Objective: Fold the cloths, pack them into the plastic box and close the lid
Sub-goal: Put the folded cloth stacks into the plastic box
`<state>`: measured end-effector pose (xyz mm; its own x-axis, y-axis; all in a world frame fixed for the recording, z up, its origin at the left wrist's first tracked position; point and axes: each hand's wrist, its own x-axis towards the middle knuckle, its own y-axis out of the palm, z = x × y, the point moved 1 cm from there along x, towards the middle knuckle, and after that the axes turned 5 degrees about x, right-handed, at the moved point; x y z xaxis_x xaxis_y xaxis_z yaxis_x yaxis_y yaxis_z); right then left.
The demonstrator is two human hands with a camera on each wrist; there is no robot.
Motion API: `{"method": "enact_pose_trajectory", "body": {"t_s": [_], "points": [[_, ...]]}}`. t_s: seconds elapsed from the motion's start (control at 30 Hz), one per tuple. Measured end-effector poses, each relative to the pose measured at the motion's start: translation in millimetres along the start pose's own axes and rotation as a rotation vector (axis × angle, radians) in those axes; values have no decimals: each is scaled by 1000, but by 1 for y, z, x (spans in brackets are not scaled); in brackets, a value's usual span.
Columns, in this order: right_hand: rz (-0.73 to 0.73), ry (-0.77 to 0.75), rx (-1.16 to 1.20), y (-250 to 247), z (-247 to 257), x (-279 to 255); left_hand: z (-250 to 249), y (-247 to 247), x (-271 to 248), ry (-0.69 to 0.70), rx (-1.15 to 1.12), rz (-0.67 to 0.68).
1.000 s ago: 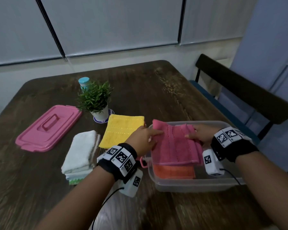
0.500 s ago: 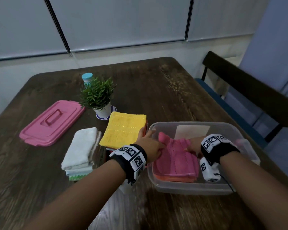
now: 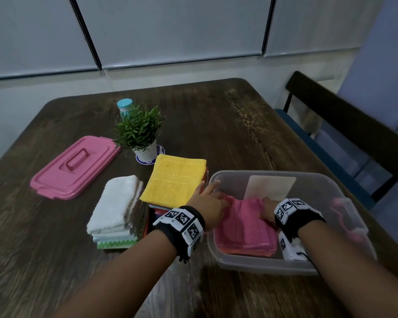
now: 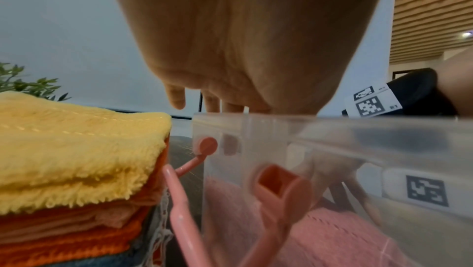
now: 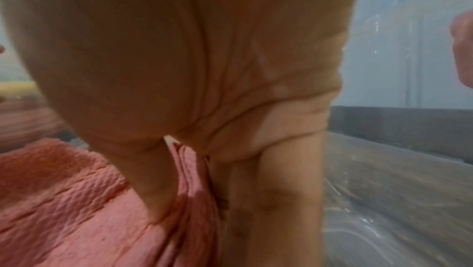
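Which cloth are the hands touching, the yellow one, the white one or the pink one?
The folded pink cloth inside the clear plastic box; the yellow and white cloths lie outside on the table.

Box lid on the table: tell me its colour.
Pink. The box lid lies left of the potted plant, best seen in the head view.

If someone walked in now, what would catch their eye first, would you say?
Probably both hands, the left hand and right hand, pressing a pink cloth into the clear plastic box at the table's near right. Next, the yellow cloth topping a stack beside it, and the pink lid lying far left.
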<state>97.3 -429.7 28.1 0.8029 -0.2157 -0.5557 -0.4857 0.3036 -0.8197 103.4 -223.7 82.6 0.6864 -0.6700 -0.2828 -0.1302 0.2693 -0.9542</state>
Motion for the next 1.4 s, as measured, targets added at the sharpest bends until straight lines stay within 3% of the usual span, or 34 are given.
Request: {"method": "enact_pose_trajectory", "body": {"t_s": [0.17,0.3,0.4,0.53,0.63,0.83,0.9,1.0,1.2,1.4], "points": [[20,-23,-44,-5,1,-7,2,7,2,-10,-73,-71],[-93,-76,-111,-21,10,-21,2,10,2,4,-113,-70],[-129,-211,-196,-33,31,-22,5,14,2,18,-153,-84],[34,-429,-370,-21,59,-19,8,14,0,15,-220,-134],[65,-458,-496,-2,63,-16,11,15,-7,10,-301,-210],[14,-503,-599,22,55,-10,15,23,-16,17,-355,-223],[-16,-521,-593,31,54,-9,15,24,-15,22,-378,-234],[52,-507,-537,45,51,2,15,28,-15,31,-421,-263],[23,-426,-441,19,64,-2,15,30,-15,8,-466,-223],[50,-453,-426,29,77,-1,14,32,-14,8,-540,-234]]}}
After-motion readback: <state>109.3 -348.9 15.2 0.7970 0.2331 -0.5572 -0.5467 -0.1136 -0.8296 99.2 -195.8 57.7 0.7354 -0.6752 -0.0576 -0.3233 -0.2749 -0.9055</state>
